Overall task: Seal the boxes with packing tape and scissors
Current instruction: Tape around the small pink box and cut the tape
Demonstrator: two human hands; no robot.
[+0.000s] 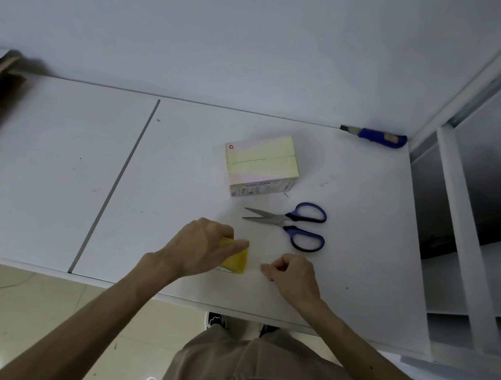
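My left hand (pixel 203 246) grips the tape roll (pixel 237 258) while my right hand (pixel 291 273) pinches, apparently, its free end, drawing a strip for the box (pixel 261 163).

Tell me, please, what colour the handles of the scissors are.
Blue; the scissors show best in the head view.

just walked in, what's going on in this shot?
A person stands at the white table. The left hand grips the yellow tape roll, and the right hand pinches the end of the clear strip pulled from it. The small box sits farther back with flaps closed, untouched. The scissors lie slightly open between box and hands. A blue utility knife rests by the back wall.
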